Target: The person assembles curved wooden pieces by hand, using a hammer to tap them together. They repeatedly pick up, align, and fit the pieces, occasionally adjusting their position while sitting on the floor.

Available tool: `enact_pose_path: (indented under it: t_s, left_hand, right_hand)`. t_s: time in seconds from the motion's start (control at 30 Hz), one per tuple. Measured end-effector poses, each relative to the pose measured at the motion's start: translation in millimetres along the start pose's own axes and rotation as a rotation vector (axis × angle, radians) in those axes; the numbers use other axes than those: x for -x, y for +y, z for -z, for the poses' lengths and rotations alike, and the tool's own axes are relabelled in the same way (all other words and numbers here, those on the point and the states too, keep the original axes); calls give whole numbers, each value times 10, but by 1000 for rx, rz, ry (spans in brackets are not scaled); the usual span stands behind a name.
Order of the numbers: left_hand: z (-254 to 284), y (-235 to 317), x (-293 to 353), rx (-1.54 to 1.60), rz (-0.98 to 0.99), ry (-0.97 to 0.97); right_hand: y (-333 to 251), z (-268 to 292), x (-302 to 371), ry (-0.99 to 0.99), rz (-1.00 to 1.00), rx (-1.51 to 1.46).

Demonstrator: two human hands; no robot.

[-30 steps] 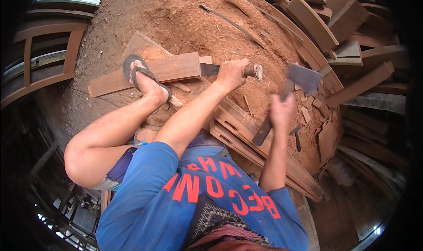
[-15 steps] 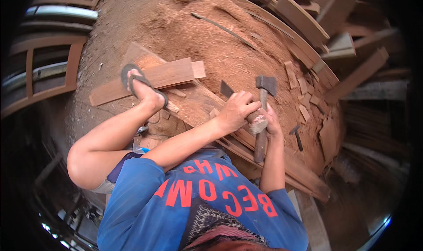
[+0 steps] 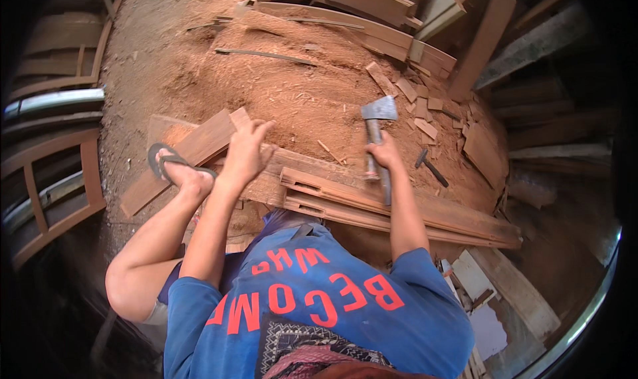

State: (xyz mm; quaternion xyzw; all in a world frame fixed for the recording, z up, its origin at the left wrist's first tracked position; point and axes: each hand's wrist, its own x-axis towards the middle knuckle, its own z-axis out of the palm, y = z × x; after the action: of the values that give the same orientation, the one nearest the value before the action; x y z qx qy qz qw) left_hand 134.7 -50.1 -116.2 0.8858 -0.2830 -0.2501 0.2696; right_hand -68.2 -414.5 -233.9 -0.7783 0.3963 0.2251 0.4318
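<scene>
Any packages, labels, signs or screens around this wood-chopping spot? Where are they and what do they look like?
No packages, signs or screens show.
Shirt: blue, worn by the person, low in the picture, with large red block lettering across it.
Hatchet: plain grey metal head, no label visible, held in the right hand.

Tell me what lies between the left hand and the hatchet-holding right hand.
In the head view, between the left hand and right hand holding the hatchet lie reddish planks and sawdust.

The hatchet (image 3: pixel 376 123) stands right of the plank (image 3: pixel 199 146) underfoot, above stacked boards (image 3: pixel 399 209) on sawdust (image 3: pixel 266 86).
</scene>
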Motion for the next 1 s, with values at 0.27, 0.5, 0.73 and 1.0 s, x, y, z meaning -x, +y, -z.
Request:
enact_pose_path:
  t_s: [0.27,0.5,0.73,1.0]
  left_hand:
    - [1407,398,956,26,208,344]
    - [1827,918,2370,203,349,707]
    - [1504,1444,4084,319,543,1194]
    - [1124,1777,4412,385,515,1323]
  right_hand:
    - [246,2,-230,444,7,612]
    - [-1397,-2116,-813,-230,217,-332]
    - [-2270,-2965,-859,-432,25,-559]
    - [-2309,-2473,-491,-397,51,-525]
